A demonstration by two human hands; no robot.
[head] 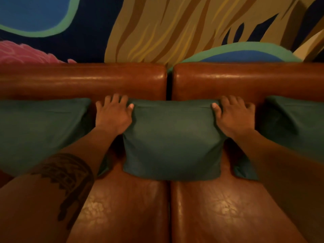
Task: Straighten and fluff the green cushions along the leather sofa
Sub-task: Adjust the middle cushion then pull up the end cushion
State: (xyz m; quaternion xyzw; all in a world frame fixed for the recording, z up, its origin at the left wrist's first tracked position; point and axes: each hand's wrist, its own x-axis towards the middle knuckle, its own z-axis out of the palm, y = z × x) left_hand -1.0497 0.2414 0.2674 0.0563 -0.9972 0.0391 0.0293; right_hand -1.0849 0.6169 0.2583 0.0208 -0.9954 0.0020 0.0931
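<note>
A green cushion [172,139] stands against the backrest of the brown leather sofa [84,81], over the gap between two seat sections. My left hand [113,114] grips its upper left corner, thumb on the front face and fingers behind. My right hand [234,115] grips the upper right corner the same way. A second green cushion [40,130] leans at the left, and a third green cushion [294,123] at the right, partly behind my right forearm.
A painted wall mural [157,28] in blue, green, tan and pink rises behind the backrest. The shiny seat cushions [219,207] stretch toward me below the middle cushion. A dark seam [168,207] divides the two sofa sections.
</note>
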